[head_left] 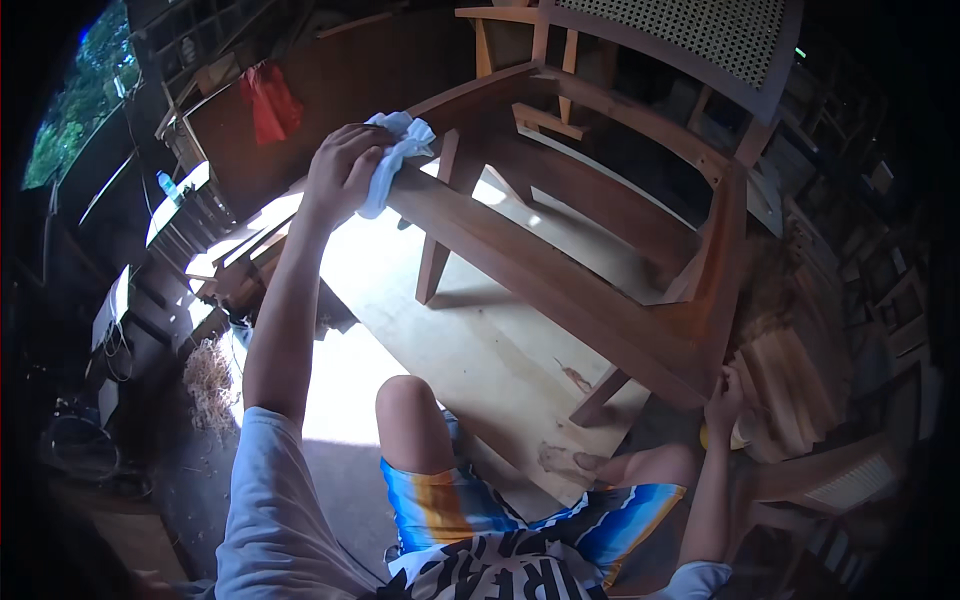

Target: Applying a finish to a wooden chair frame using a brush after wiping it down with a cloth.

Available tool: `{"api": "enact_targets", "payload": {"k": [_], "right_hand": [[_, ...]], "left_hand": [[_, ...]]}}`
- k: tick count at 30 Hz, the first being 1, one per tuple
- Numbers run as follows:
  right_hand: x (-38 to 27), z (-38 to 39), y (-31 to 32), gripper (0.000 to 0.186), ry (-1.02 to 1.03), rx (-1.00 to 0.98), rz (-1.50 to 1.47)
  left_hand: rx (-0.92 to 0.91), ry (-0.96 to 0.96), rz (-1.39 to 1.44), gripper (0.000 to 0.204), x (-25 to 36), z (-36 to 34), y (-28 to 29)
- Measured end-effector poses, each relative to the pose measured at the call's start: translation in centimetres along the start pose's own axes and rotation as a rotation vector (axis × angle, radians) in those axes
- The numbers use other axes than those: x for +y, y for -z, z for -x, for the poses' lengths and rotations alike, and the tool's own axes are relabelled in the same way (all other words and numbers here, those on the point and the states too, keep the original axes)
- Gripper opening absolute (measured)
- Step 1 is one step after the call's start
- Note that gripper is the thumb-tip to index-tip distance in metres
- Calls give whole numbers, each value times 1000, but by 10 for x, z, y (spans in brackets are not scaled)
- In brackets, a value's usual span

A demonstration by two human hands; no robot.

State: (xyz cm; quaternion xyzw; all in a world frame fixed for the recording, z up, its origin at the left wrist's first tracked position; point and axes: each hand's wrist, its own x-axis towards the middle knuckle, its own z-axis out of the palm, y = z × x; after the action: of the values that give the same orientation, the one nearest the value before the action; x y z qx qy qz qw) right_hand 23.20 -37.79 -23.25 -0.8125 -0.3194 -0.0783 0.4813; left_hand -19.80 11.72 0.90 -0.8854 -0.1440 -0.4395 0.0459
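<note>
An unupholstered wooden chair frame [540,260] stands in front of me, its open seat showing the board beneath. A woven cane panel [680,35] fills its backrest at the far side. My left hand [345,170] is closed over a crumpled white cloth [405,145] and presses it around the left end of the near seat rail. At the rail's other end, my right hand [727,402] grips the near right corner of the frame with curled fingers, partly hidden by the wood.
The chair stands on a pale plywood sheet [480,350]. Stacked wood pieces [790,390] lie at the right, near another cane panel [850,485]. Wood shavings [212,385] are heaped at left. Farther back are a bottle [168,186] and a hanging red cloth [270,105].
</note>
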Motion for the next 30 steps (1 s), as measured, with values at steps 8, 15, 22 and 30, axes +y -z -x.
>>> {"api": "enact_targets", "payload": {"k": [8,15,22,30], "right_hand": [[112,19,-106,38,31,-348,213],[162,22,-137,48,-202,-479,-163],[139,21,-120,44,-176,-430,253],[152,17,-114,31,-253,-426,85]], "left_hand": [[-58,-358,244,45,213,-2,-32],[-71,50,41,41,77,0,-2],[-123,-349,216,44,178,-2,-31],[-68,105,212,44,13,4,-17]]}}
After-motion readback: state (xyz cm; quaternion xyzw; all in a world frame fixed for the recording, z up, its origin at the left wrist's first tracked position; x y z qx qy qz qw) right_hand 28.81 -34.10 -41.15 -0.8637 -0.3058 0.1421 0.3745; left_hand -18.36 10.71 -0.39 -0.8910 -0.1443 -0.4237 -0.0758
